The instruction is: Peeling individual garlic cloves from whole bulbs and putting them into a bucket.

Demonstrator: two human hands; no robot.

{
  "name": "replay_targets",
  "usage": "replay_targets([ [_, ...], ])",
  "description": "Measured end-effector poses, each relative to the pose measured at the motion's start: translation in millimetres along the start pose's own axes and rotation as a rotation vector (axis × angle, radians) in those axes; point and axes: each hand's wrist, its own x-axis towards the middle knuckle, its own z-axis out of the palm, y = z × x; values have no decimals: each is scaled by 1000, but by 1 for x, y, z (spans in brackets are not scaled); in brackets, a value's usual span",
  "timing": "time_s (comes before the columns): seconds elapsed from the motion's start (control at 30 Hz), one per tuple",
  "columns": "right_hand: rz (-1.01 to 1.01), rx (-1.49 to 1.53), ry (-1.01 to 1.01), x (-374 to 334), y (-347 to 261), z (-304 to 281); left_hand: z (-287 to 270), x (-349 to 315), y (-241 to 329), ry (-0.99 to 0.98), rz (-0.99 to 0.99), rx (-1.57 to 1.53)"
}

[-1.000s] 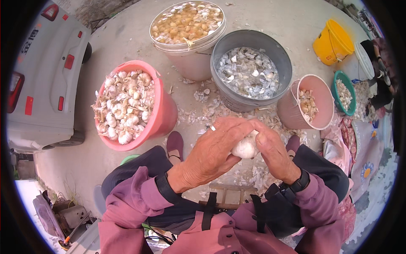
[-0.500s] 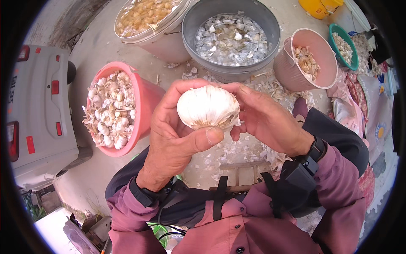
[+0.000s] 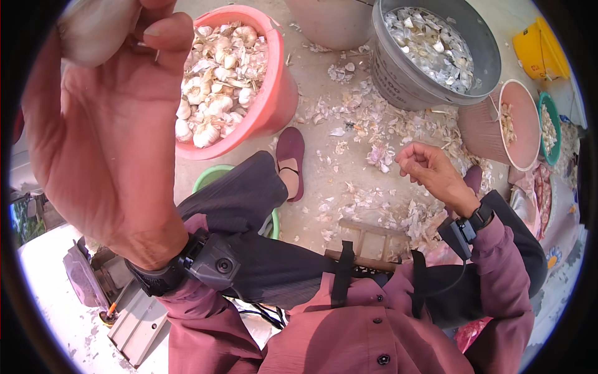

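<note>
My left hand [image 3: 112,143] is raised close at the upper left, palm showing, with its fingers curled round a white garlic bulb [image 3: 96,28]. The frame's edge cuts off part of the bulb and the fingertips. Just past this hand a pink bucket [image 3: 281,81] is heaped with whole garlic bulbs [image 3: 218,93]. To the right, above the littered floor, my right hand [image 3: 436,174] has its fingers bent in against the thumb; whatever they might hold is too small to make out. Close to its fingertips is a purplish clump of garlic skin [image 3: 380,157], apart from the hand.
A grey tub [image 3: 389,78] of water and floating skins stands ahead. Rightward are a pale pink bucket [image 3: 476,134], a teal basin [image 3: 548,100] and a yellow bucket [image 3: 539,47]. Dry skins litter the floor round a small wooden frame [image 3: 374,240] before me.
My hands have parted. The left has lifted the garlic bulb up and to the left; the right has let go of it and moved right, its fingers curling in. The view has shifted.
</note>
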Motion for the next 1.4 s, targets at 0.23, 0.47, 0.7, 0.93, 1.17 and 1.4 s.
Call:
replay_targets([
  [0.23,-165,-322,-42,166,70,86,-34,-67,49,448,238,205],
  [0.47,-496,-603,221,311,108,173,-70,-65,36,662,253,199],
  [0.7,-480,-840,55,319,119,177,-79,-58,28,667,183,281],
  [0.93,36,-89,-212,214,42,124,-23,-33,-9,511,-133,562],
  [1.17,-295,-272,-62,76,-94,18,26,-10,-83,226,-304,578],
  [1.4,-274,-274,-86,-64,-138,-13,55,6,-125,-4,-277,680],
])
